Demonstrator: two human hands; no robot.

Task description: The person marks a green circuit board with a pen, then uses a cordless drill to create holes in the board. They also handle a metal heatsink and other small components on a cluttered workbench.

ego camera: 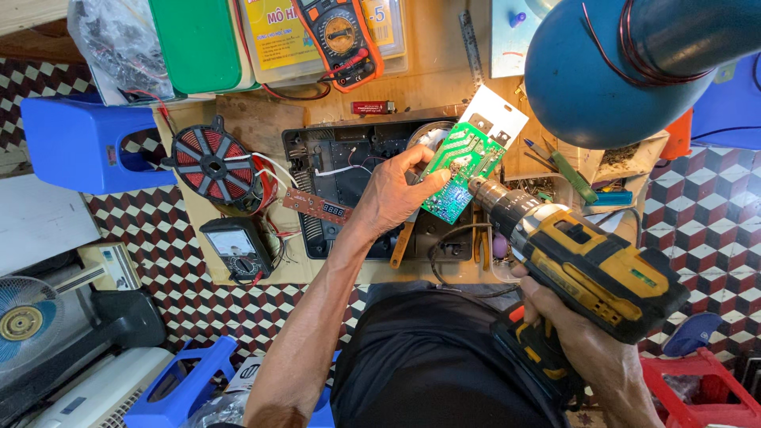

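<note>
One green circuit board (458, 168) and one yellow-and-black cordless drill (590, 269) are being handled over the wooden surface (261, 119). The left grip (396, 194) is closing around the board's lower left edge, holding it tilted above the black appliance base (349, 170); the right grip (567, 333) is clasping the drill's handle, its chuck touching the board. Two meters are showing: one orange multimeter (342, 36), one black analogue meter (238, 250). A yellow-labelled clear box (277, 36) is lying at the far edge, beside a green lid (194, 43).
</note>
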